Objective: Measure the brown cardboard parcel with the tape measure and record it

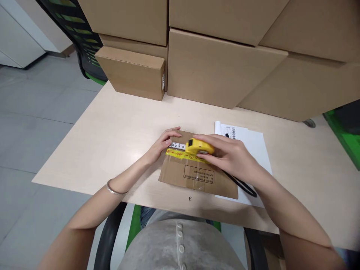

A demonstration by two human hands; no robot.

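Note:
A yellow tape measure (200,146) sits in my right hand (225,152), whose fingers and thumb are closed round its case. Its white blade (179,146) is pulled out a short way to the left, lying across a small cardboard box (174,170). My left hand (161,144) is at the box's left edge, the thumb pressing the blade's end and the fingers reaching over the cardboard. Yellow printed tape (180,154) runs across the box just below the blade. A black wrist strap (243,185) trails from beneath my right hand.
White paper sheets (257,150) lie partly under the box and my right hand. A flat carton (135,75) stands at the back left of the table (112,123), beside stacked large cartons (208,71). A chair (87,48) is behind the table's left end.

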